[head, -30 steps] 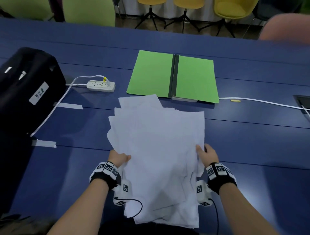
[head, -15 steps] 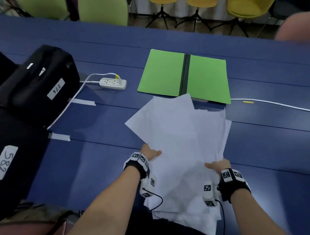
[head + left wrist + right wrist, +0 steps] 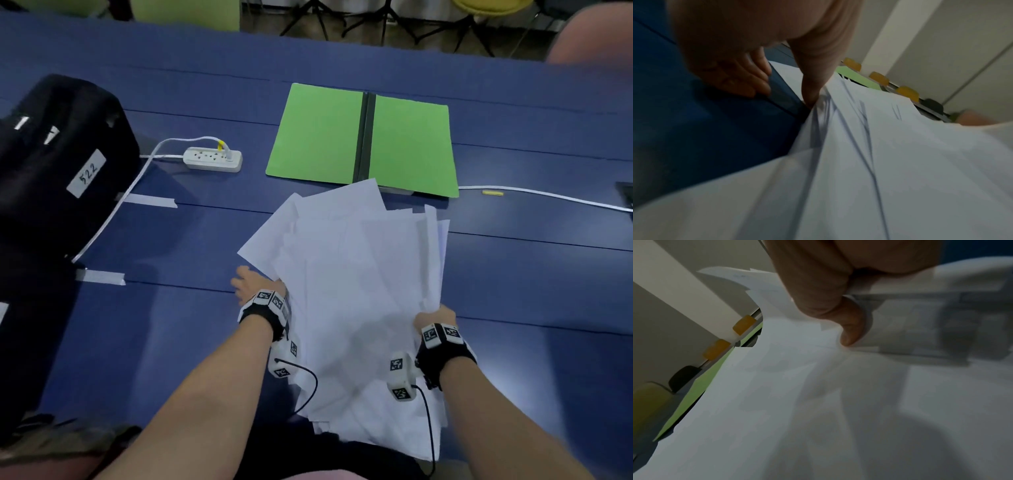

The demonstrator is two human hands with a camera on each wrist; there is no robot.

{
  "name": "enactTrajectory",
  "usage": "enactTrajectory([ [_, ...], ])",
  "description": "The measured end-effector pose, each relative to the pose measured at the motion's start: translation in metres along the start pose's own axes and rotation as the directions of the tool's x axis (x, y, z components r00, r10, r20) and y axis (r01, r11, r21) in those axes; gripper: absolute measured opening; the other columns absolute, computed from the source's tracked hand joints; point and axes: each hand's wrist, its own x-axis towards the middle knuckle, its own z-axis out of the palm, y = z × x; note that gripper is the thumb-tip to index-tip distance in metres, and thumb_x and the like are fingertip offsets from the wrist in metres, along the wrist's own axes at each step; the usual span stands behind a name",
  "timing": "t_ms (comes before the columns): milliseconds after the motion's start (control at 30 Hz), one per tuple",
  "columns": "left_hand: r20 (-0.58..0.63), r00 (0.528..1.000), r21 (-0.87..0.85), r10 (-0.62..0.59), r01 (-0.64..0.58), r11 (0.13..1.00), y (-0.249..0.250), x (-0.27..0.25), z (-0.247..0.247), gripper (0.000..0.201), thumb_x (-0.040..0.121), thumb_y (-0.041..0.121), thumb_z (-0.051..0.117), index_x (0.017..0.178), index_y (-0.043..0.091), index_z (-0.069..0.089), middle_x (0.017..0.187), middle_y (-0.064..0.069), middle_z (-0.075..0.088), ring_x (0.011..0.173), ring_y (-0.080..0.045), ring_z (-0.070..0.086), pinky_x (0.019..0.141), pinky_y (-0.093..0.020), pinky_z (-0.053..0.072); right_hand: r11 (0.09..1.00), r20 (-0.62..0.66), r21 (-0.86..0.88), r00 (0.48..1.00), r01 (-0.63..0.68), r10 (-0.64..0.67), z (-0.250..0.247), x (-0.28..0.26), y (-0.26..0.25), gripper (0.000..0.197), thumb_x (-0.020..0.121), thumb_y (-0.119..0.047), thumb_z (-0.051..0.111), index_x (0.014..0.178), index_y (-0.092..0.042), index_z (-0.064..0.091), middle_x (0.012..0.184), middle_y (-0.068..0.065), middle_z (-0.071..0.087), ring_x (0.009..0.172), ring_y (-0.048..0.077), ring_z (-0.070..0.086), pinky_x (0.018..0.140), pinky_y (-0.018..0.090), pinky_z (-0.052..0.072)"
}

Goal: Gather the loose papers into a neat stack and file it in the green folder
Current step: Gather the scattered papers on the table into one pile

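A loose, fanned pile of white papers (image 3: pixel 359 291) lies on the blue table (image 3: pixel 531 291), its near end hanging past the table's front edge. Its far corner overlaps the bottom edge of the green folder (image 3: pixel 318 133), which lies open and flat behind it. My left hand (image 3: pixel 251 282) is at the pile's left edge. In the left wrist view its thumb (image 3: pixel 812 91) touches the papers (image 3: pixel 900 162) while the fingers (image 3: pixel 748 81) curl loosely on the table beside them. My right hand (image 3: pixel 433 317) pinches the pile's right side, thumb (image 3: pixel 849 327) on top of the sheets (image 3: pixel 818 402).
Black bags (image 3: pixel 58 164) with number labels fill the table's left side. A white power strip (image 3: pixel 213 159) and its cable lie left of the folder. Another white cable (image 3: pixel 548 197) runs off to the right. Tape strips (image 3: pixel 150 200) are stuck on the table. Chairs stand beyond the far edge.
The pile has swung and slid toward the folder, and its far corner now overlaps the folder's edge. My left hand has come off the top of the sheets to their left edge.
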Motion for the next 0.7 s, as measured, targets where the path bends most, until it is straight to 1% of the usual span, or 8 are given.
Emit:
enactTrajectory([
  [100, -0.016, 0.999, 0.139, 0.052, -0.049, 0.989, -0.005, 0.007, -0.002, 0.06, 0.074, 0.025, 0.067, 0.128, 0.019, 0.041, 0.129, -0.012, 0.035, 0.116, -0.037, 0.042, 0.098, -0.048, 0.038, 0.998, 0.077, -0.048, 0.996, -0.044, 0.048, -0.008, 0.003, -0.004, 0.028, 0.086, -0.006, 0.057, 0.11, 0.008, 0.062, 0.091, 0.016, 0.06, 0.082, 0.03, 0.058, 0.07, 0.027, 0.042],
  [200, -0.037, 0.994, 0.209, 0.101, -0.091, 0.974, -0.008, 0.009, -0.006, 0.06, 0.073, 0.009, 0.062, 0.13, 0.021, 0.045, 0.132, -0.009, 0.034, 0.116, -0.034, 0.042, 0.096, -0.044, 0.036, 0.989, 0.156, -0.142, 0.986, -0.034, 0.056, -0.018, 0.0, -0.008, 0.035, 0.085, -0.004, 0.061, 0.117, 0.008, 0.056, 0.1, 0.014, 0.056, 0.096, 0.031, 0.059, 0.077, 0.029, 0.044],
  [333, 0.009, 0.986, 0.224, 0.168, -0.165, 0.96, -0.008, 0.007, -0.002, 0.054, 0.074, 0.017, 0.063, 0.126, 0.023, 0.05, 0.142, -0.004, 0.032, 0.122, -0.032, 0.038, 0.099, -0.046, 0.033, 0.995, 0.168, -0.101, 0.986, 0.009, 0.008, -0.024, -0.004, 0.001, 0.038, 0.084, 0.003, 0.06, 0.119, 0.014, 0.054, 0.098, 0.015, 0.056, 0.089, 0.026, 0.054, 0.074, 0.027, 0.039],
  [433, 0.045, 0.976, 0.284, 0.211, -0.215, 0.934, -0.011, 0.006, -0.003, 0.048, 0.078, 0.027, 0.065, 0.123, 0.019, 0.049, 0.135, -0.007, 0.037, 0.118, -0.033, 0.044, 0.096, -0.046, 0.035, 0.997, 0.157, -0.07, 0.988, 0.013, -0.002, -0.025, -0.011, 0.003, 0.037, 0.084, 0.006, 0.058, 0.12, 0.016, 0.051, 0.118, 0.027, 0.06, 0.105, 0.036, 0.059, 0.077, 0.032, 0.042],
  [467, 0.062, 0.98, 0.285, 0.192, -0.201, 0.937, -0.014, 0.007, -0.003, 0.048, 0.078, 0.03, 0.065, 0.121, 0.018, 0.046, 0.129, -0.009, 0.039, 0.112, -0.034, 0.048, 0.094, -0.045, 0.037, 0.998, 0.159, -0.064, 0.987, 0.013, -0.002, -0.024, -0.012, 0.002, 0.037, 0.084, 0.007, 0.058, 0.12, 0.016, 0.051, 0.122, 0.027, 0.059, 0.103, 0.035, 0.058, 0.077, 0.032, 0.042],
  [567, 0.103, 0.988, 0.223, 0.116, -0.137, 0.965, -0.011, 0.009, -0.004, 0.061, 0.077, 0.037, 0.06, 0.129, 0.021, 0.032, 0.129, -0.011, 0.032, 0.099, -0.036, 0.046, 0.092, -0.044, 0.04, 0.998, 0.153, -0.056, 0.988, 0.007, 0.002, -0.022, -0.014, 0.001, 0.036, 0.084, 0.006, 0.058, 0.118, 0.016, 0.052, 0.124, 0.027, 0.059, 0.097, 0.031, 0.057, 0.081, 0.035, 0.046],
  [633, 0.134, 0.99, 0.253, 0.042, -0.075, 0.964, -0.009, 0.014, -0.006, 0.079, 0.077, 0.04, 0.06, 0.143, 0.027, 0.018, 0.141, -0.012, 0.022, 0.108, -0.035, 0.04, 0.097, -0.042, 0.035, 0.999, 0.146, -0.046, 0.989, 0.008, -0.001, -0.022, -0.015, 0.001, 0.035, 0.084, 0.006, 0.057, 0.118, 0.015, 0.053, 0.124, 0.027, 0.059, 0.107, 0.035, 0.059, 0.088, 0.038, 0.048],
  [700, 0.131, 0.991, 0.248, 0.015, -0.047, 0.968, -0.01, 0.018, -0.01, 0.088, 0.072, 0.04, 0.07, 0.143, 0.027, 0.019, 0.14, -0.014, 0.021, 0.118, -0.037, 0.037, 0.098, -0.045, 0.036, 1.0, 0.145, -0.018, 0.99, 0.004, -0.001, -0.022, -0.016, 0.001, 0.037, 0.085, 0.006, 0.057, 0.121, 0.014, 0.052, 0.125, 0.026, 0.058, 0.115, 0.037, 0.056, 0.093, 0.04, 0.046],
])
